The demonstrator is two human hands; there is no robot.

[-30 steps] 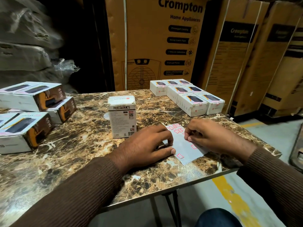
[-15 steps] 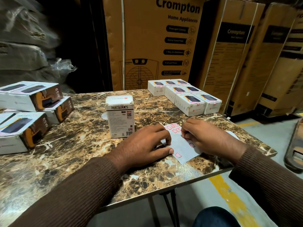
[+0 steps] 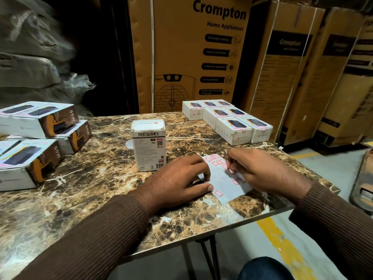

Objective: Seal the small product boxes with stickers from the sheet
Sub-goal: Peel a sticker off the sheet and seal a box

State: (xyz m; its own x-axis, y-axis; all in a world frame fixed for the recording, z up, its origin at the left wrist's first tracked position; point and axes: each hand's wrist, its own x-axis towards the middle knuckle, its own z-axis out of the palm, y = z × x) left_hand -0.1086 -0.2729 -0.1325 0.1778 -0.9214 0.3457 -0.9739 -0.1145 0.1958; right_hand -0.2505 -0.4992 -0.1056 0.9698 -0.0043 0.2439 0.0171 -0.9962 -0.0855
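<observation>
Now | upright box [image 3: 149,145] just L of hands | sheet [image 3: 226,183] under both

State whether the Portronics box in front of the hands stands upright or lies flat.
Upright: the Portronics box stands on its small end on the table, taller than wide.

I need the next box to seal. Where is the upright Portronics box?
In the head view, the upright box stands mid-table, just beyond the left hand and left of the sticker sheet.

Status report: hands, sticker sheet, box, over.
Left hand pressing sticker sheet flat. Right hand picking at a sticker. Upright box unobstructed beside them.
</observation>
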